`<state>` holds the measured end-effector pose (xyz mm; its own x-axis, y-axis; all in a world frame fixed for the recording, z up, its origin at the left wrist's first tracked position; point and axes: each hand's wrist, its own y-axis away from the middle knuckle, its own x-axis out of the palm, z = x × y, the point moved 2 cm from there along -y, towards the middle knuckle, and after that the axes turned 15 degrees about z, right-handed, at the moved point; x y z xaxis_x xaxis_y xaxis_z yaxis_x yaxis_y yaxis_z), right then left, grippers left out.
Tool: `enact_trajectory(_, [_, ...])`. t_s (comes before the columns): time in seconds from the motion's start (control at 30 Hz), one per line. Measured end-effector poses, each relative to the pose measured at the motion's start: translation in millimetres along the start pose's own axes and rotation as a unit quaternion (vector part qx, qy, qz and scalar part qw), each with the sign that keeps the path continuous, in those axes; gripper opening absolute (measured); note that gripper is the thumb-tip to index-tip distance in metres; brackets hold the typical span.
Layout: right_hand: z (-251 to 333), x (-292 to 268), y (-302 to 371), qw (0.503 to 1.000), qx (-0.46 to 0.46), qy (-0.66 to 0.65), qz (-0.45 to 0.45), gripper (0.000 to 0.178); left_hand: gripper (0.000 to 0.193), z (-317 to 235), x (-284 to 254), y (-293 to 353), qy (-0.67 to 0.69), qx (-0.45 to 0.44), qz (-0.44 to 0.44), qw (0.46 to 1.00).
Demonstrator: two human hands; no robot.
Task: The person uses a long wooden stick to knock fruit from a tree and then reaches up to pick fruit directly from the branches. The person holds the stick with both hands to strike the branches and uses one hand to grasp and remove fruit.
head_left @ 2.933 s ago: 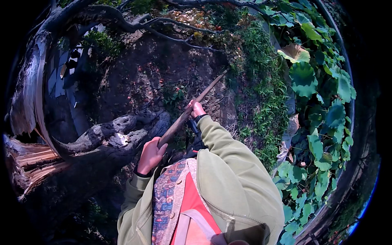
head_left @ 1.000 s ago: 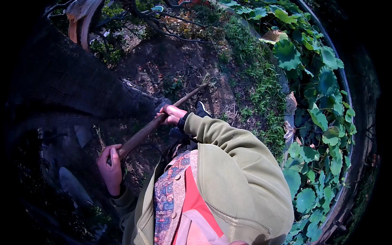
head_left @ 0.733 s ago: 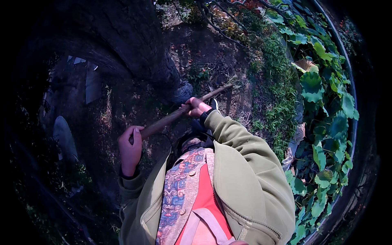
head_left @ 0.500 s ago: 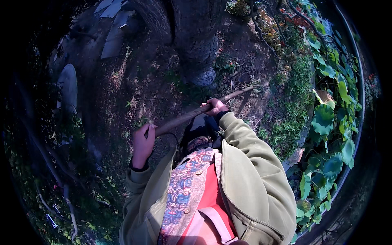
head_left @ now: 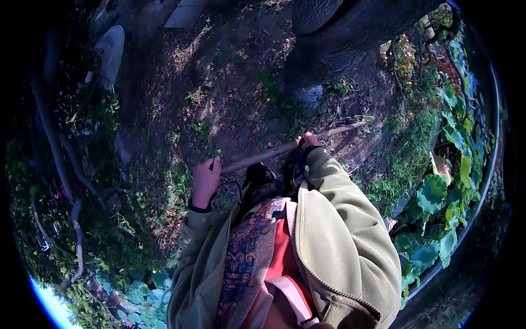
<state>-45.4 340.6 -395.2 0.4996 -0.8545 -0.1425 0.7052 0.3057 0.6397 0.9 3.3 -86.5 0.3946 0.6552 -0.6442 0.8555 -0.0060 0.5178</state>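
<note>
Across the front of the person's body, just above the bare, leaf-strewn ground, runs a long wooden pole, thicker at its left end and thinner toward its right. It slants, with the left end nearer the body and the thin end farther out, toward the grass along the ground's right edge. Whether that thin tip touches the ground is too hard to tell.

The left hand has its fingers clamped on the thick end of the pole, with the thumb pointing away from the body. The right hand has its fingers wrapped around the pole farther along, well apart from the left one. Under the pole, between the two hands, show the person's dark-clad legs.

Beyond the right hand, a thick tree trunk rises from the ground, leaning toward the upper right, with a pale patch low on its bark. Past the grass, large round green leaves crowd together. Near the upper left edge of the ground stands a pale rounded slab, and below it bare branches cross dark foliage. The person wears an open olive jacket over a patterned shirt and a red layer.
</note>
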Motion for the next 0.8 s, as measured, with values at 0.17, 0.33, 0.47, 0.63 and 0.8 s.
enact_trajectory(0.17, [22.6, 58.7, -16.2, 0.933, -0.049, 0.353, 0.042, 0.021, 0.037, 67.0, -51.4, 6.1, -0.062, -0.011, -0.082, 0.995])
enact_trajectory(0.33, [-49.0, 127.7, -75.3, 0.984, 0.028, -0.077, 0.16, 0.019, 0.035, 59.2, -72.6, 22.4, -0.137, 0.03, -0.056, 0.989])
enact_trajectory(0.47, [-27.9, 132.0, -96.2, 0.979, -0.02, 0.191, 0.07, 0.017, 0.034, 53.2, -66.4, 29.3, -0.173, 0.077, -0.058, 0.98])
enact_trajectory(0.63, [-56.4, 141.2, -124.8, 0.956, -0.01, 0.284, -0.076, 0.03, 0.035, 40.6, -73.7, 26.5, -0.187, 0.136, -0.022, 0.973])
enact_trajectory(0.8, [8.4, 113.8, -78.3, 0.951, -0.013, 0.298, -0.082, 0.031, 0.032, 40.0, -75.5, 27.4, -0.176, 0.169, 0.009, 0.97])
